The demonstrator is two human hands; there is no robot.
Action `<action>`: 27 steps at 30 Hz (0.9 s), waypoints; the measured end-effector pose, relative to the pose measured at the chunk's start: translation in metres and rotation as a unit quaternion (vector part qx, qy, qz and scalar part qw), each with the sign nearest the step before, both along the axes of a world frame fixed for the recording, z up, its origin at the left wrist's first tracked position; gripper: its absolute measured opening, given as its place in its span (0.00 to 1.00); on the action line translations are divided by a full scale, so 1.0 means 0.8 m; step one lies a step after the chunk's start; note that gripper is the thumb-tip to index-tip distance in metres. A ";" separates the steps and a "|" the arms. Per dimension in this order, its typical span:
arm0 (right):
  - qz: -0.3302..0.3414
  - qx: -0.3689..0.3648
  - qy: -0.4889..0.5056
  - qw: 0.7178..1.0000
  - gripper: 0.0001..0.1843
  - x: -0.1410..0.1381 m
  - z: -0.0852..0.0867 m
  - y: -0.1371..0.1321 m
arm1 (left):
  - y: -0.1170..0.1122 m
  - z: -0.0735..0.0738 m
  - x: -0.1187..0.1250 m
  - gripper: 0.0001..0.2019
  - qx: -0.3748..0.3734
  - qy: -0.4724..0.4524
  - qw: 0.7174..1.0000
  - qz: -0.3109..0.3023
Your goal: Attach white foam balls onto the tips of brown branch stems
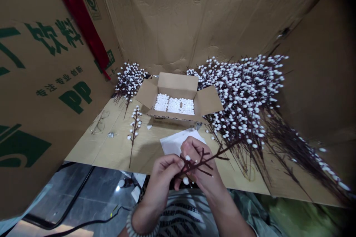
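Evidently, right hand (200, 166) clamps a bare brown twig (207, 158), steadying it for left fingers (178, 163), pinched together at one tip, well in front of the open carton (178, 81).

Left hand (164, 179), right hand (198, 163) on a brown twig (203, 161), open cardboard box (178, 85), white-budded branches (244, 92)

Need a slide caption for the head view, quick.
Left hand and right hand hold a brown branched stem before an open cardboard box of white balls.
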State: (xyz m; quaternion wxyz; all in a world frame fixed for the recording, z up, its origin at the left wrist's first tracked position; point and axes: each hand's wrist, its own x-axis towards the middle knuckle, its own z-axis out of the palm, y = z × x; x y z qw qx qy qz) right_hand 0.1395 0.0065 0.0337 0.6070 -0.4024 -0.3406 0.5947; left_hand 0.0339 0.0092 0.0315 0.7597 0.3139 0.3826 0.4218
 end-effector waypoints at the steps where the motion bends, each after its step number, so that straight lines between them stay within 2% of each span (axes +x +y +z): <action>1: 0.009 -0.001 0.001 1.000 0.22 0.000 -0.001 -0.001 | -0.001 -0.001 -0.001 0.10 0.006 0.004 1.000 -0.001; 7: -0.020 0.005 0.008 1.000 0.21 -0.005 -0.011 -0.008 | -0.006 -0.007 -0.003 0.13 0.070 0.050 0.996 -0.004; 15: -0.039 0.035 0.009 0.999 0.21 -0.008 -0.018 -0.011 | -0.012 -0.005 -0.008 0.14 0.188 0.137 0.973 -0.015; 20: -0.003 0.048 -0.005 0.999 0.21 -0.003 -0.019 -0.008 | -0.011 -0.003 -0.009 0.15 0.199 0.141 0.970 -0.014; 27: 0.005 0.054 -0.029 0.998 0.22 0.000 -0.009 -0.008 | -0.015 -0.006 -0.012 0.16 0.186 0.129 0.974 -0.022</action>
